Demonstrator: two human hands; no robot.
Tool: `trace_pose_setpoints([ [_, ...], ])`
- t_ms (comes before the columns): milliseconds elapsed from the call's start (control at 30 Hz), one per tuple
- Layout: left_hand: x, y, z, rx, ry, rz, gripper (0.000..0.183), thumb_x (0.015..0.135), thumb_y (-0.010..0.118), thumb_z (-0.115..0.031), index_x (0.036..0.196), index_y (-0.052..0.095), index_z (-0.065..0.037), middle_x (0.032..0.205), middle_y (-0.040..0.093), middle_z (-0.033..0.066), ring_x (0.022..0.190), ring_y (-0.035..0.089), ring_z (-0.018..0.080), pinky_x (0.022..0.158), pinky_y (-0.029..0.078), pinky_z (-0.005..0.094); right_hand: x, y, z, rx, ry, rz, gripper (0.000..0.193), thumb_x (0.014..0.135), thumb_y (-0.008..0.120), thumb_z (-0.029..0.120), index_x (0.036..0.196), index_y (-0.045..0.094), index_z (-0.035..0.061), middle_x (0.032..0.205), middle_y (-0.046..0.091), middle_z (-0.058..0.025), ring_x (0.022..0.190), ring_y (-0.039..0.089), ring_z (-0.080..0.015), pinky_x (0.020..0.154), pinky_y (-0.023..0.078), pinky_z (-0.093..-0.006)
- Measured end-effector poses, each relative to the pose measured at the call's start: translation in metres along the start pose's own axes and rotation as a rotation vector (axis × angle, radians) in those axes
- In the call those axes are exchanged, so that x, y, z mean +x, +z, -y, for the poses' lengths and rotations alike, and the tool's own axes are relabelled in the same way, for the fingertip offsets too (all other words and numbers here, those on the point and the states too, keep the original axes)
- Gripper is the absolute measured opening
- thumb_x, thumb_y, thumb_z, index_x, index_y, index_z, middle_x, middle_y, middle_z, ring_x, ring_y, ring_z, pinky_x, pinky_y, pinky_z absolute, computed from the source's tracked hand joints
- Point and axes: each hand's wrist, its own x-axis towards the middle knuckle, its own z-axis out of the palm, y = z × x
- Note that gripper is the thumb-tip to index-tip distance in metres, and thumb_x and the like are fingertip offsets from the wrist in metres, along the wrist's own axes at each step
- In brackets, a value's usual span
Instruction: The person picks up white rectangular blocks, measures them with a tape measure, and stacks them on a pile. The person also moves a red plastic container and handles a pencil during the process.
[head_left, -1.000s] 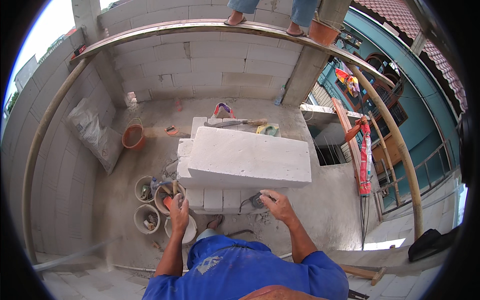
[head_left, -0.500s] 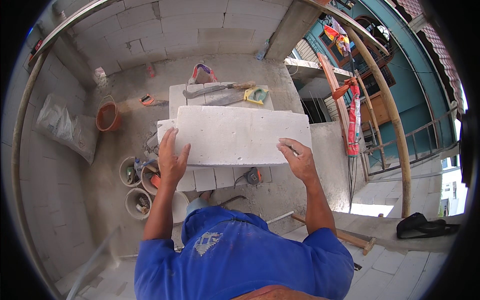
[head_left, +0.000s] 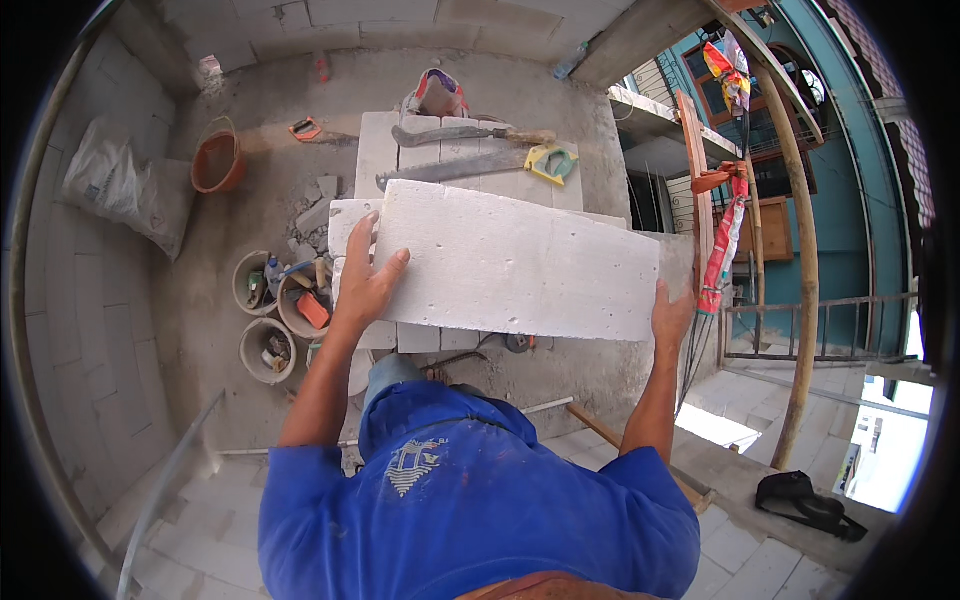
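A long white lightweight concrete block (head_left: 525, 265) lies between my hands, slanted with its right end nearer to me. My left hand (head_left: 370, 275) grips its left end, thumb over the top face and fingers at the edge. At the right end my right hand (head_left: 672, 315) clasps the edge, its fingers partly hidden. Beneath it, more pale blocks (head_left: 378, 150) form a low stack. On that stack, beyond the held block, rest a machete with a wooden handle (head_left: 475, 134) and a handsaw with a yellow handle (head_left: 550, 163). A tape measure (head_left: 517, 343) shows partly below the block's near edge.
Buckets with tools and scraps (head_left: 268, 350) stand left of the stack, near grey rubble (head_left: 318, 208). An orange bucket (head_left: 217, 163) and a white sack (head_left: 125, 185) are farther left. Wooden poles (head_left: 785, 270) and a railing (head_left: 820, 330) rise at the right.
The block has swung so its right end sits nearer to me and farther right. My right hand has moved from its top face to its right end; my left hand now grips the left end.
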Motion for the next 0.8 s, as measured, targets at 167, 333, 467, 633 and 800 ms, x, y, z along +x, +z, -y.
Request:
trace_pose_setpoints([
  [167, 0.016, -0.002, -0.003, 0.005, -0.224, 0.096, 0.079, 0.092, 0.068, -0.029, 0.151, 0.029, 0.007, 0.149, 0.041, 0.0283, 0.137, 0.043, 0.0331, 0.114, 0.032, 0.0388, -0.028, 0.015, -0.010, 0.416, 0.341, 0.259, 0.069, 0.101, 0.052, 0.048, 0.132, 0.054, -0.0133, 0.121, 0.065, -0.0263, 0.114, 0.062, -0.0340, 0.101, 0.045, -0.0364],
  [333, 0.018, 0.000, -0.004, -0.208, -0.280, 0.074, 0.076, 0.094, 0.066, -0.031, 0.151, 0.031, 0.006, 0.146, 0.046, 0.0241, 0.132, 0.048, 0.0285, 0.110, 0.036, 0.0346, -0.029, 0.019, -0.005, 0.559, 0.375, 0.268, 0.072, 0.101, 0.048, 0.053, 0.125, 0.061, -0.0137, 0.119, 0.067, -0.0231, 0.110, 0.063, -0.0275, 0.098, 0.046, -0.0338],
  [467, 0.018, 0.001, -0.001, -0.257, -0.278, 0.054, 0.072, 0.095, 0.064, -0.033, 0.150, 0.034, 0.003, 0.141, 0.052, 0.0207, 0.126, 0.052, 0.0251, 0.106, 0.040, 0.0329, -0.031, 0.029, -0.027, 0.623, 0.381, 0.266, 0.074, 0.102, 0.045, 0.054, 0.130, 0.056, -0.0133, 0.123, 0.065, -0.0233, 0.113, 0.062, -0.0284, 0.098, 0.046, -0.0349],
  [633, 0.014, -0.001, 0.000, -0.292, -0.286, 0.074, 0.069, 0.097, 0.062, -0.032, 0.150, 0.035, 0.004, 0.141, 0.052, 0.0200, 0.124, 0.054, 0.0226, 0.105, 0.040, 0.0315, -0.063, 0.054, -0.055, 1.428, 0.702, -0.066, 0.074, 0.104, 0.038, 0.055, 0.145, 0.040, -0.0058, 0.130, 0.059, -0.0213, 0.116, 0.060, -0.0296, 0.096, 0.048, -0.0436],
  [800, 0.020, 0.001, 0.018, -0.303, -0.243, 0.090, 0.067, 0.098, 0.062, -0.032, 0.148, 0.038, 0.004, 0.139, 0.054, 0.0182, 0.122, 0.055, 0.0217, 0.105, 0.041, 0.0318, -0.170, 0.148, -0.070, 0.610, 0.516, 0.325, 0.078, 0.088, 0.064, 0.041, 0.146, 0.038, -0.0027, 0.134, 0.053, -0.0277, 0.119, 0.056, -0.0403, 0.097, 0.048, -0.0475],
])
